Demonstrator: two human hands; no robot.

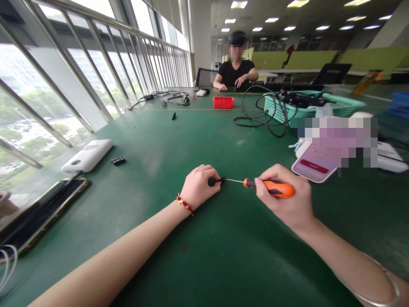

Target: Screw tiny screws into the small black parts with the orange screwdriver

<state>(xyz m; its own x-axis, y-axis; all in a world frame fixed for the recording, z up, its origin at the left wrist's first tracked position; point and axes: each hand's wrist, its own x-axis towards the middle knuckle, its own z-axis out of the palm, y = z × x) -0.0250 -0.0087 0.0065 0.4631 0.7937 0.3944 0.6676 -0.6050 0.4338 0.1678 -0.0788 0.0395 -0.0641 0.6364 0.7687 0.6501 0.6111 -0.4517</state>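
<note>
My left hand (200, 182) pinches a small black part (223, 180) between thumb and fingertips, just above the green table (191, 247). In my right hand (287, 200) is a screwdriver (276, 188) with an orange and black handle, pointing left. Its thin metal shaft reaches to the small black part, and the tip appears to touch it; the exact contact is too small to tell. A red and gold bracelet circles my left wrist.
At the left lie a white power bank (89, 155), a phone (44, 213) and a small black piece (118, 160). A red bin (223, 102), cables and a teal basket (279, 108) stand farther back. Another phone (315, 163) lies right. A person (236, 70) sits opposite.
</note>
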